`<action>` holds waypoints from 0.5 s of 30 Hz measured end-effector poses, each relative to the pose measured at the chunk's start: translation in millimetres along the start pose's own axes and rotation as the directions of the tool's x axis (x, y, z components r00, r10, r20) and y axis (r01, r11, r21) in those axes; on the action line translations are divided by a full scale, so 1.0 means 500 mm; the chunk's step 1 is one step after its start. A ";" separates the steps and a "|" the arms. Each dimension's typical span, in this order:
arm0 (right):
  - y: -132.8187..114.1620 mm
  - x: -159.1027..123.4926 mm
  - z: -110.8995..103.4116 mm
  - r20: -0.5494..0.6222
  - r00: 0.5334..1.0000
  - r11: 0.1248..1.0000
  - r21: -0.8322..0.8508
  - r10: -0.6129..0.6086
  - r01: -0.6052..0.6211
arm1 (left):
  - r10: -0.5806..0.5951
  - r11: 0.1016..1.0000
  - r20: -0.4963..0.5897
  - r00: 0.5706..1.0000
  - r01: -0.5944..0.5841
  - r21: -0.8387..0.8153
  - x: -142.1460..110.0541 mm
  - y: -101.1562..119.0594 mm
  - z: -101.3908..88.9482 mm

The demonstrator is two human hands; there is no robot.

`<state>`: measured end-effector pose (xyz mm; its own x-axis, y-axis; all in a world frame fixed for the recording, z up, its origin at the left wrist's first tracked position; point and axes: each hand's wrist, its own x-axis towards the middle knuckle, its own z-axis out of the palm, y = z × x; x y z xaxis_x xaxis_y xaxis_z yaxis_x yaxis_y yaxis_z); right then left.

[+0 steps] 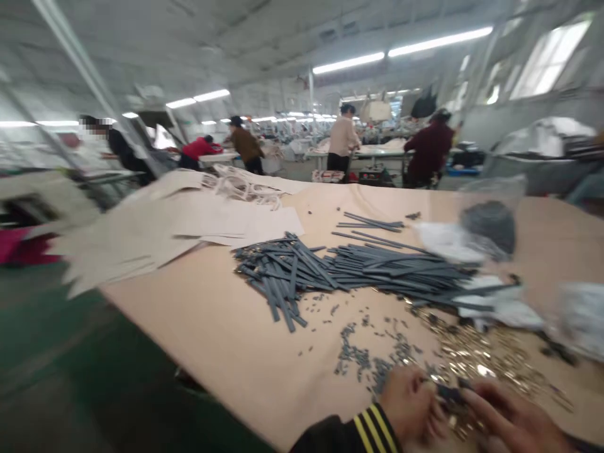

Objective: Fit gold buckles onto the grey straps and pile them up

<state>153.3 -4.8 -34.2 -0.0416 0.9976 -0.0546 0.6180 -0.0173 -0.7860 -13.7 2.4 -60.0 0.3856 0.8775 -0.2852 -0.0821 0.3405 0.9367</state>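
At the lower right, my left hand [410,406], in a dark sleeve with yellow stripes, is closed on one end of a dark strap [450,393]. The fingertips of my right hand [512,415] pinch its other end. Motion blur hides the finer detail of the strap. Just beyond my hands lies a spread of shiny gold metal fittings [472,352]. Many small dark grey bits [353,355] are scattered to the left of them. Farther back is a heap of dark grey straps [283,270], and beside it a row of more straps [391,267].
Cream fabric panels [189,214] are stacked at the table's [189,314] far left, with pale cords [240,189] on top. A clear bag with dark contents [488,223] and white plastic bags [500,305] stand on the right. Several people work at tables behind.
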 end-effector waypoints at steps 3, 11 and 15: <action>-0.027 -0.040 0.009 0.050 0.993 0.972 0.206 0.104 -0.112 | 0.031 0.998 0.012 0.999 -0.031 -0.046 0.006 0.006 -0.002; -0.039 -0.042 0.043 0.016 0.980 0.916 0.354 0.198 -0.191 | 0.059 0.998 0.058 0.997 -0.057 -0.037 0.000 0.021 -0.015; -0.037 -0.039 0.046 0.014 0.977 0.913 0.355 0.211 -0.202 | 0.051 0.998 0.063 0.997 -0.049 -0.033 0.000 0.021 -0.013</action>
<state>124.4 -25.3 -32.8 0.0790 0.9704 -0.2280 0.2941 -0.2413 -0.9248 -20.5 7.8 -51.4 0.4376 0.8710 -0.2234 -0.1309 0.3076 0.9425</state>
